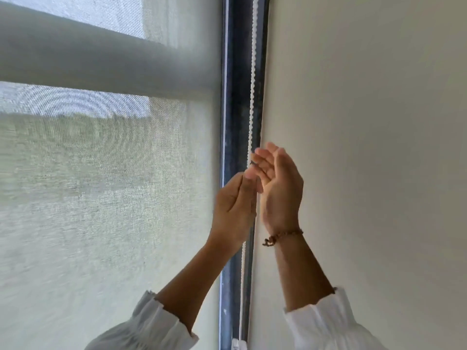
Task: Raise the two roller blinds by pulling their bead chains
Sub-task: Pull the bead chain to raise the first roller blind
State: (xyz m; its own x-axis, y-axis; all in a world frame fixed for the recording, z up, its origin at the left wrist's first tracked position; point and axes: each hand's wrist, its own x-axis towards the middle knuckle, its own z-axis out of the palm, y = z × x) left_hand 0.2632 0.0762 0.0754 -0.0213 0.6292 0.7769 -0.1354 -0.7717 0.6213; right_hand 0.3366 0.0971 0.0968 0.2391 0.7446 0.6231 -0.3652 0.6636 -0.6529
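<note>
Both arms are up in white sleeves (pixel 336 322), and the left hand (pixel 236 210) has its fingers curled in with the thumb (pixel 249 188) pressed against the white bead chain (pixel 252 97), so it looks pinched, though the fingertips are hidden behind the hand. The right hand (pixel 280 190), beaded bracelet (pixel 281 237) on the wrist, sits just beside it with fingers loosely spread, palm facing the chain, fingertips about touching it. Behind them the chain runs straight up the dark window frame (pixel 236 72), between the mesh roller blind (pixel 101 185) and the plain wall (pixel 366 122).
</note>
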